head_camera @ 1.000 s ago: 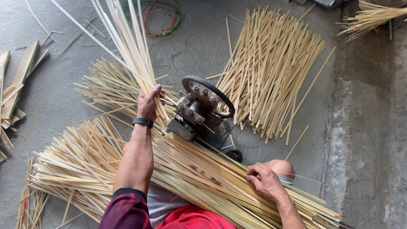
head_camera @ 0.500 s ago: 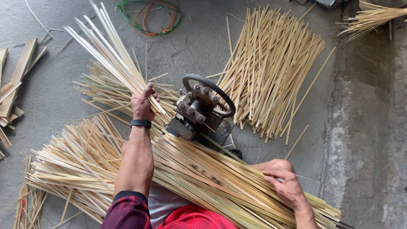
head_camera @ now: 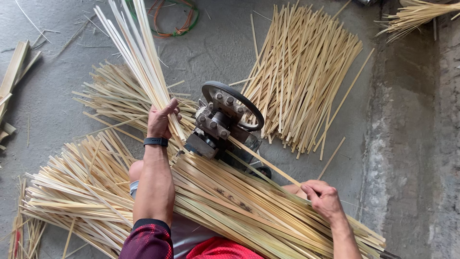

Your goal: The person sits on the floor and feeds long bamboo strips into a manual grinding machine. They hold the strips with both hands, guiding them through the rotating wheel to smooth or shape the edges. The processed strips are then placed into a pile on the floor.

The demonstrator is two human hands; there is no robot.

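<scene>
The left hand (head_camera: 162,121) is clamped around a bundle of long, pale, thin bamboo strips (head_camera: 136,50). The bundle fans upward and away from the person, its lower end just beside the small grey metal splitting machine with a black ring-shaped guard (head_camera: 225,125). A black wristband (head_camera: 155,142) sits on the left wrist.

The right hand (head_camera: 322,197) rests on a wide stack of yellow-green bamboo slats (head_camera: 249,211) that lies across the person's lap. Its fingers pinch a single slat (head_camera: 268,165) that runs diagonally up into the machine. The two hands are well apart, one on each side of the machine.

Status of work, judged from the layout:

1. Done: a large loose pile of split tan strips (head_camera: 299,72) lies on the grey concrete floor (head_camera: 62,81) beyond the machine. A second spread of thin strips (head_camera: 76,192) lies to the left, partly under the left forearm.
2. In hand: one slat is engaged in the machine, and the left-hand bundle is held on the far side.
3. Left: the lap stack is thick and holds many slats, so a substantial share appears unprocessed.

Other items: a coil of green and orange cord (head_camera: 175,21) lies at the top of the view, and flat wooden offcuts (head_camera: 13,76) lie at the left edge.
</scene>
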